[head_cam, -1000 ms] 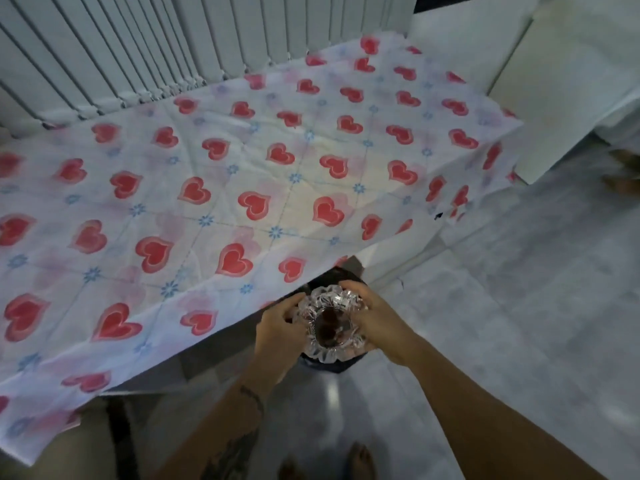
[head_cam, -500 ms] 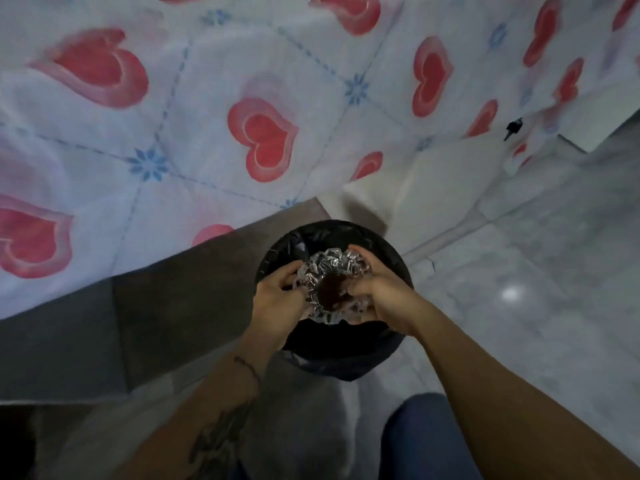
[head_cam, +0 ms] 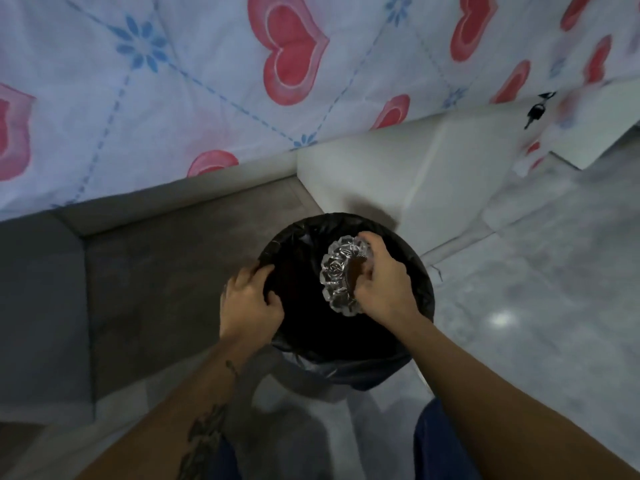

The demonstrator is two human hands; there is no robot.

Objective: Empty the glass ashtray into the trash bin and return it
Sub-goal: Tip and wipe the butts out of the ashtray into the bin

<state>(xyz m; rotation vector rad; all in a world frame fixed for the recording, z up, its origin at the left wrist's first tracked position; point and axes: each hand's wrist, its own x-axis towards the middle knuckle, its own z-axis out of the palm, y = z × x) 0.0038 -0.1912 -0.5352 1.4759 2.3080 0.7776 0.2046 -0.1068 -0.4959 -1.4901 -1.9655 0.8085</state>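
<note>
Right hand (head_cam: 384, 285) grip clamped on scalloped clear glass ashtray (head_cam: 341, 275), tilted over black-lined round trash bin (head_cam: 420, 289). Left hand (head_cam: 249, 303) grips bin rim. Tip fully, keep over centre.

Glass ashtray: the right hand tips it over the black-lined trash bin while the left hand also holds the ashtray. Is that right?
Not quite. The head view shows the left hand gripping the rim of the trash bin, not the glass ashtray. Only the right hand holds and tips it.
</note>
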